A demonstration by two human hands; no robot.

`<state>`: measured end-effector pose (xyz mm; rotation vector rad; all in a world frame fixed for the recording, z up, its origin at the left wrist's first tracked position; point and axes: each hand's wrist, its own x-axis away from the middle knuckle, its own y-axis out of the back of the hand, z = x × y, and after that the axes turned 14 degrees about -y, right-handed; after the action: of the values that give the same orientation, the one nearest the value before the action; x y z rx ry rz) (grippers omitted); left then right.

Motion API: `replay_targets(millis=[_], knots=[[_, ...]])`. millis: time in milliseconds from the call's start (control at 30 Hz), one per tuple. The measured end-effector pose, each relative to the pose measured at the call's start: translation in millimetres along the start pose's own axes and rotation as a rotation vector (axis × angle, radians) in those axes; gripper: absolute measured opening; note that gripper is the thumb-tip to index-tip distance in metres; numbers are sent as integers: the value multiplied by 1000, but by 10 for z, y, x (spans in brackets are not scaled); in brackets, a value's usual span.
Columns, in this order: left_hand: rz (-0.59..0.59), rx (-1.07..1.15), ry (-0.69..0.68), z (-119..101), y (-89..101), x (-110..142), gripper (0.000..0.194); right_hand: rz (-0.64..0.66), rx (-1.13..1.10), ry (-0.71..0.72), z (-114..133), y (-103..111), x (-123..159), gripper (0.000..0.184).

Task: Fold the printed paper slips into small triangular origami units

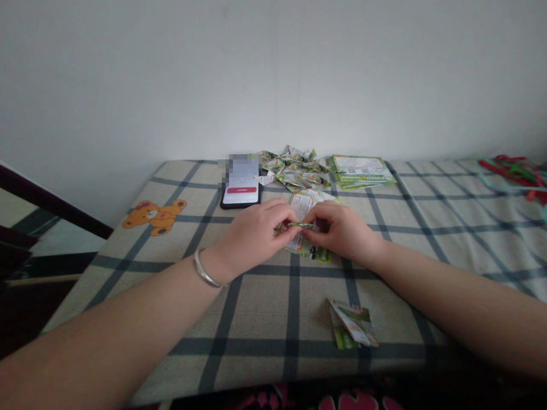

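Both of my hands meet over the middle of the table, pinching a small folded strip of printed paper [301, 225] between thumbs and fingertips. My left hand [262, 230] grips its left end, and a silver bangle circles that wrist. At the right end, my right hand [344, 230] holds it the same way. Beneath the hands lie green and white printed paper sheets [319, 254], partly covered by my fingers. Closer to me rests a folded paper piece [354, 323], with green and white print and a pointed corner.
Several folded paper pieces [299, 168] are heaped near the wall. Right of them lies a stack of printed sheets [363, 171]; left, a phone [241, 191] with a lit screen. A bear picture [154, 217] sits on the checked tablecloth [256, 307]. Red and green items [515, 171] lie far right.
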<state>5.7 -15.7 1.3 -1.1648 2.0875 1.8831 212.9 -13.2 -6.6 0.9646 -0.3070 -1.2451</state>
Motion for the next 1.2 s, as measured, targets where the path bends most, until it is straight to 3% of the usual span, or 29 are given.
replay_targets(millis=[167,367,700,867,967,1200], knots=[[6,-20,1,2,-8,9,6,45,-15,-30,5,23,8,6],[13,-27,8,17,-22,5,8,37,44,64,-2,53,-12,14],[25,-239,-214,-63,35,-3,15,238,-194,96,-84,81,-33,15],[-75,-154,-129,-11,6,0,10,65,-235,-10,-21,67,-18,18],[-118,-130,-85,18,-22,12,9,26,-273,-98,-6,56,-8,16],[-62,-113,-10,5,-46,1,2,-7,-183,-114,32,90,34,12]])
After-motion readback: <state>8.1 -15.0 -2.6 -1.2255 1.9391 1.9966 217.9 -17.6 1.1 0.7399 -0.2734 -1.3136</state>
